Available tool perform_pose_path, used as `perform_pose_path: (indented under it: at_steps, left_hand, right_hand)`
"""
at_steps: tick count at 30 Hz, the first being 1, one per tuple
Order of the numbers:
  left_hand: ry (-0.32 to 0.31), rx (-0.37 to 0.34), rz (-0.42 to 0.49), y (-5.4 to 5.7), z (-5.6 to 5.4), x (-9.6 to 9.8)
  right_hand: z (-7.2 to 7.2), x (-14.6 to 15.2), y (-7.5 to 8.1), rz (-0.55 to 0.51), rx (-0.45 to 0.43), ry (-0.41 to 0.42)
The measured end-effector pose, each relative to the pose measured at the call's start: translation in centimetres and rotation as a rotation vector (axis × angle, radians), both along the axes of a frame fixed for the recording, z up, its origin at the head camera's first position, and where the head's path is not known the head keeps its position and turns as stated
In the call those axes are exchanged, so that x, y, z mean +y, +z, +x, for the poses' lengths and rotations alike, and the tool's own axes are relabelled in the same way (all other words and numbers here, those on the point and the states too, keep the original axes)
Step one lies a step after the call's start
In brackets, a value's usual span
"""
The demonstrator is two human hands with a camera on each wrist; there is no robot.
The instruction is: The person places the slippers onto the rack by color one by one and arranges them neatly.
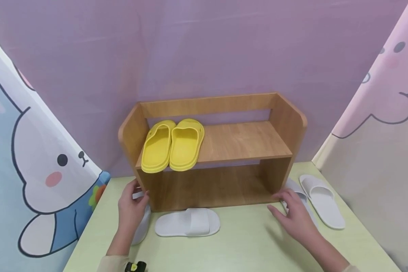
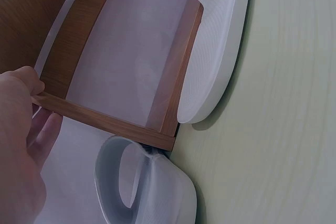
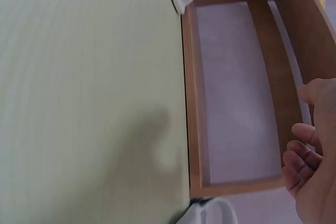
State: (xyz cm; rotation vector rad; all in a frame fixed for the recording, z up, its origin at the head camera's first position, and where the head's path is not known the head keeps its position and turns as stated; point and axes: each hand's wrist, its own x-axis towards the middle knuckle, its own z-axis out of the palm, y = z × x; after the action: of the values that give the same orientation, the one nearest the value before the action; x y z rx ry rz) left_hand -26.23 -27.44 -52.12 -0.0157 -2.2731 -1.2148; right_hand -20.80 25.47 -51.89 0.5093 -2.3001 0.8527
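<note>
A small wooden shoe rack [image 1: 244, 141] stands against the curtain, with a pair of yellow clogs [image 1: 187, 145] on the left of its upper shelf. At the rack's left side panel, my left hand [image 1: 130, 206] grips the front edge, thumb on one face and fingers [image 2: 50, 129] on the other. My right hand [image 1: 294, 213] is by the lower right corner, thumb apart from its loosely bent fingers, with nothing held. A white slipper [image 1: 180, 223] lies sideways before the rack. Another white slipper [image 1: 141, 228] is partly hidden behind my left hand.
To the right of the rack lie two more white slippers [image 1: 323, 204], the inner one partly covered by my right hand. The pale green tabletop [image 1: 238, 245] extends in front. A purple curtain [image 1: 210, 49] hangs behind, and cartoon-printed curtains [image 1: 54, 158] flank both sides.
</note>
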Motion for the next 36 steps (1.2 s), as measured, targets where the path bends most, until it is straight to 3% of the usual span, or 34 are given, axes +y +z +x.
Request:
perform_pose_path:
  at_steps: [13, 24, 36]
  left_hand:
    - [0.002, -0.004, -0.006, 0.0, 0.0, 0.1]
    - [0.007, -0.023, -0.009, 0.1, 0.0, 0.1]
    - [-0.001, -0.013, -0.002, 0.1, 0.0, 0.0]
  right_hand:
    - [-0.3, 3.6, -2.1, -0.048, -0.003, -0.058]
    - [-0.5, 5.8, -3.1, 0.003, 0.037, -0.15]
    - [0.0, 7.6, -3.6, 0.019, -0.129, -0.26]
